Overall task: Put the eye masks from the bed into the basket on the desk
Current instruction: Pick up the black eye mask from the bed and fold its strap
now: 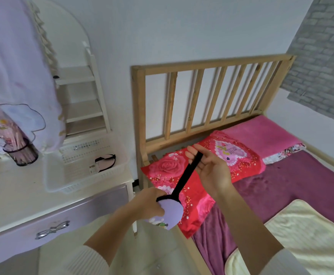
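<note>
Lilac eye mask (171, 214) stretched between 2 hands, beside the bed.
Its pad is clamped by the left hand (149, 203); its black strap (184, 178) is pinched by the right hand (207, 165). 1 mask (104, 160) lies in the basket (72, 175).

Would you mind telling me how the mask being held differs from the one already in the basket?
The lilac mask is held up between both hands, the left hand gripping its body and the right hand pulling its strap taut; the pink mask lies loose in the basket. The lilac mask shows a small cartoon print; none is visible on the pink mask. Both have black straps.
</note>
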The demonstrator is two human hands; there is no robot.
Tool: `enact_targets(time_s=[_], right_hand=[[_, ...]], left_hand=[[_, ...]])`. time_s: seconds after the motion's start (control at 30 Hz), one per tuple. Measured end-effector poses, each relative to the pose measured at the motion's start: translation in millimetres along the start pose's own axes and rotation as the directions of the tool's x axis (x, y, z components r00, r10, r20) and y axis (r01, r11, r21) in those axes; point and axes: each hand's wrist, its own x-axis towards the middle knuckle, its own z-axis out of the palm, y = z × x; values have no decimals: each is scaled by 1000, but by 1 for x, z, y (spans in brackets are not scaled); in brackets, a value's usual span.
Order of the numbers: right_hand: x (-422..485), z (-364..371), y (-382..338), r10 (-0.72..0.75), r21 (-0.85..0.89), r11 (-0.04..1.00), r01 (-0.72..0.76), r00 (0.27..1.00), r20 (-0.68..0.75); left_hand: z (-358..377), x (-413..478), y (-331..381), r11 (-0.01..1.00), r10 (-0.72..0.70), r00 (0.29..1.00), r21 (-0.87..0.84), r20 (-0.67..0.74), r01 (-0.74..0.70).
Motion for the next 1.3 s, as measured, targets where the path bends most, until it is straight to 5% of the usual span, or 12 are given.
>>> enact_targets(time_s=[0.07,0.13,0.2,0.27,0.3,0.4,0.53,0.73,0.93,1.17,1.23,1.3], right_hand=[[-2,3,3,-202,-472,857,207,977,63],[-1,-1,6,-335,-899,211,384,892,302],[3,-10,8,-246,-852,-360,379,843,479],[6,-16,10,-104,-706,-661,253,902,420],[8,-19,11,-56,-668,-719,194,941,334],[11,-26,14,52,-783,-589,202,976,212],[14,-27,15,313,-935,-167,312,916,250],[12,-15,13,322,-901,418,114,909,264],[8,-12,20,189,-895,421,150,950,248],[9,-14,18,305,-900,419,122,915,266],[9,-12,15,310,-887,449,105,913,265],[9,-11,13,306,-854,518,53,921,242]], left_hand=[[2,2,0,1000,11,1000,10,-2,-11],[0,3,2,1000,12,998,26,-55,-11],[-3,4,3,999,28,987,40,-156,-22],[-7,5,4,999,42,959,45,-280,-30],[-8,6,5,999,39,942,20,-334,-34],[-8,9,6,994,-24,910,-108,-415,-23],[-7,9,8,918,-122,909,-393,-398,-49],[-10,3,15,641,-222,946,-767,-235,-41],[-13,0,20,435,-181,973,-899,-144,-52],[-34,1,20,679,61,961,-694,-270,-239],[-41,3,22,781,71,942,-570,-329,-258],[-44,7,19,761,-12,916,-597,-402,-252]])
